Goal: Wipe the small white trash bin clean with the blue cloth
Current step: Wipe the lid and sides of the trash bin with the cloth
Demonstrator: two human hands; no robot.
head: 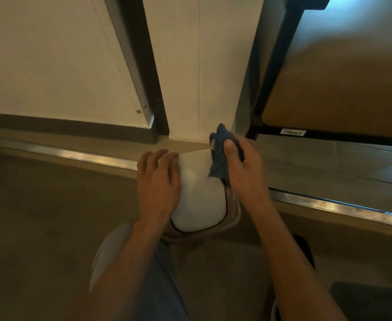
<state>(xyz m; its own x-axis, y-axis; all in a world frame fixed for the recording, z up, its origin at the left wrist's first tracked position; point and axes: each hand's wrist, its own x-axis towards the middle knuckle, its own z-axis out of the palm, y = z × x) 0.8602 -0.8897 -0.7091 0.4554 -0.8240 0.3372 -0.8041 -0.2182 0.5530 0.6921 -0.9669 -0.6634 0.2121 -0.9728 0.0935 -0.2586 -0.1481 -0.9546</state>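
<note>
A pale wall (51, 61) runs across the top of the view, broken by a dark vertical door frame (148, 72) with a metal strip alongside it, and a dark baseboard meets a tan floor (39, 216) crossed by a shiny metal threshold strip (93, 156). Off to the right stands a black-framed table with a wooden top (343, 89).

Down by the foot of the wall sits the small white trash bin (199, 200), seen from above, with a thin dark line curving round its near edge. The person crouches over it, 2 bare forearms reaching in from below.

The left hand (159, 181) lies flat on the bin's left side, fingers fairly straight and spread, steadying it and gripping nothing.

The right hand (243, 165) is at the bin's far right edge, fingers curled round the blue cloth (220, 156); the thumb presses into the bunched fabric. A crumpled end of the cloth sticks up above the hand and another fold hangs down against the bin's right side.

A blue trouser leg (160, 286) shows below the bin, between the arms.
</note>
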